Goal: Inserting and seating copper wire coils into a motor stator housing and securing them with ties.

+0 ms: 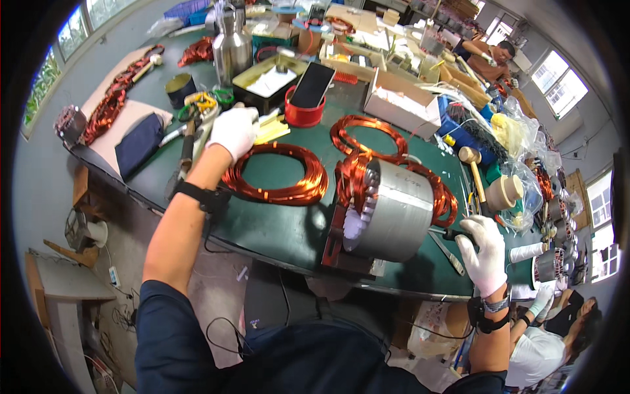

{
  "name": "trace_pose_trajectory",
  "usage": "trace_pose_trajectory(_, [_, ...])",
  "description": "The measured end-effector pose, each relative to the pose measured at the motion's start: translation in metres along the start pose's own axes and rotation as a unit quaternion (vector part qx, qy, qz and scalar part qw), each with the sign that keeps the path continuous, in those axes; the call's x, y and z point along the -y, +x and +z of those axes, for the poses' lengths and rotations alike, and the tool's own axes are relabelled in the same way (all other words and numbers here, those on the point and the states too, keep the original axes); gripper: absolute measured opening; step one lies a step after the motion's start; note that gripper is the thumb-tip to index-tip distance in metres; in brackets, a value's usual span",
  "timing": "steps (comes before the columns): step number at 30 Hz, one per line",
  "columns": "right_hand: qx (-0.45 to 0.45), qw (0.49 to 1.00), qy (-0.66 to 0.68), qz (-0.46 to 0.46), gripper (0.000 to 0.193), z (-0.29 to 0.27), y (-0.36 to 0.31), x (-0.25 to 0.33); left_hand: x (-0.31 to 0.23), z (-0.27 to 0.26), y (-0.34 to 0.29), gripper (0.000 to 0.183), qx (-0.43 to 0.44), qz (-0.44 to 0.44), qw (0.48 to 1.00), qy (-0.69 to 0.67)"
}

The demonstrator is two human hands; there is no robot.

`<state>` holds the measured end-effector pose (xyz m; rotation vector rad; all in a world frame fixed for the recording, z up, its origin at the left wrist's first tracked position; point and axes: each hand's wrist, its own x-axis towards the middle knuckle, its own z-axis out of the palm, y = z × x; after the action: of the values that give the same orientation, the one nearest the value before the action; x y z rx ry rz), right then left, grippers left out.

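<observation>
My left hand (234, 133), in a white glove, reaches to the pale yellow strips (272, 129) with its fingers bent together; whatever they hold is hidden. A copper wire coil (279, 197) lies beside that wrist. My right hand (484, 253), also gloved, has thumb and fingers closed round the end of a black-handled tool (451, 234), low over the table. Between my hands a grey metal stator (403, 210) rests on its side on a dark red stand (333, 236). Copper windings (354, 180) bulge from its left end. Another wire coil (371, 119) lies behind it.
A phone (312, 85) leans in a red round holder (303, 117). Farther back stand a metal canister (231, 49) and a white box (401, 105). A mallet (474, 174) lies at right, near piled plastic bags (522, 141). Other people (489, 59) work beyond and at lower right.
</observation>
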<state>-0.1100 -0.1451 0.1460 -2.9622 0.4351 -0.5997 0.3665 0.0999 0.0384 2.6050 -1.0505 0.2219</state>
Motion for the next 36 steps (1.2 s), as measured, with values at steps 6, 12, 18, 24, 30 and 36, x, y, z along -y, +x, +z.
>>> trace_pose_trajectory(6, [0.205, 0.973, 0.026, 0.105, 0.031, 0.024, 0.018, -0.002, -0.048, -0.047, -0.093, 0.020, 0.085, 0.089, 0.965, -0.234])
trace_pose_trajectory(12, [0.158, 0.978, 0.009, 0.140, 0.023, 0.021, 0.018, -0.012, -0.077, -0.032, -0.120, 0.019, 0.144, 0.109, 0.902, -0.392])
trace_pose_trajectory(18, [0.181, 0.973, 0.017, 0.145, 0.023, 0.030, 0.018, -0.022, -0.085, -0.014, -0.111, 0.019, 0.191, 0.119, 0.881, -0.417])
trace_pose_trajectory(24, [0.184, 0.971, 0.007, 0.150, 0.021, 0.020, 0.018, -0.003, -0.088, -0.016, -0.105, 0.018, 0.168, 0.164, 0.891, -0.388])
trace_pose_trajectory(30, [0.164, 0.981, -0.025, 0.105, 0.026, 0.011, 0.016, -0.003, -0.104, -0.024, -0.083, 0.018, 0.222, 0.173, 0.872, -0.399])
trace_pose_trajectory(36, [0.164, 0.985, -0.030, 0.055, 0.049, 0.029, 0.011, -0.028, -0.094, -0.014, -0.079, 0.028, 0.287, 0.148, 0.880, -0.348])
